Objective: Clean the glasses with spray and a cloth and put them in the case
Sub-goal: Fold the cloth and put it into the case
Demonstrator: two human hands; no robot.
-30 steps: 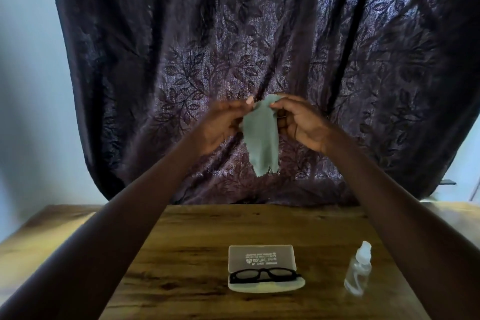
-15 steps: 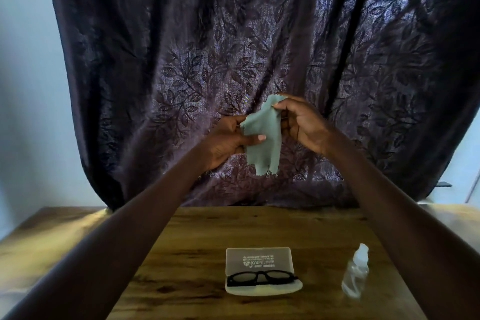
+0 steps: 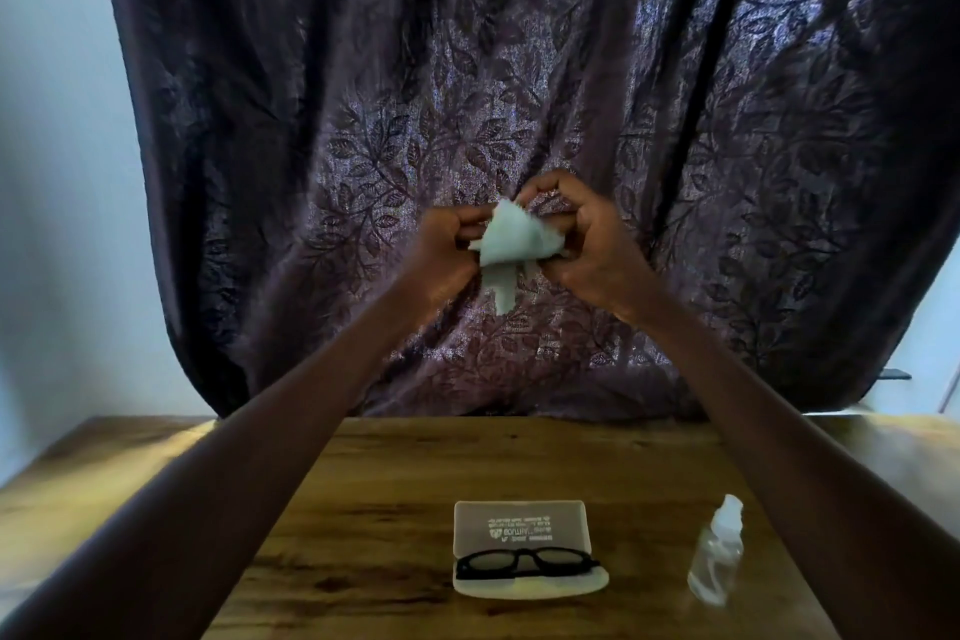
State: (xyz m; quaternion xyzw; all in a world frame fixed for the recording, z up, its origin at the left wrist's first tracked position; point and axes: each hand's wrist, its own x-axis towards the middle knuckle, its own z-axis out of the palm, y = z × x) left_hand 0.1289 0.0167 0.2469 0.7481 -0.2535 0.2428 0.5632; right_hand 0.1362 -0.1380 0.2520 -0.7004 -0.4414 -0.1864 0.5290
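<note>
Both hands are raised in front of the curtain, holding a pale green cloth (image 3: 511,244) between them. My left hand (image 3: 447,250) pinches its left side and my right hand (image 3: 582,239) grips its right side; the cloth is bunched, with a strip hanging down. Down on the table, black-framed glasses (image 3: 524,563) lie in the open pale case (image 3: 522,530), whose lid stands up behind them with printed text. A small clear spray bottle (image 3: 717,548) with a white cap stands upright to the right of the case.
The wooden table (image 3: 389,483) stretches from the curtain to me. A dark patterned curtain (image 3: 467,94) hangs behind it, with pale wall on both sides. My forearms reach over the table on either side of the case.
The cloth hung long from my right hand's fingers; now both hands have gathered it into a bunched fold between them. My hands sit slightly lower in the view.
</note>
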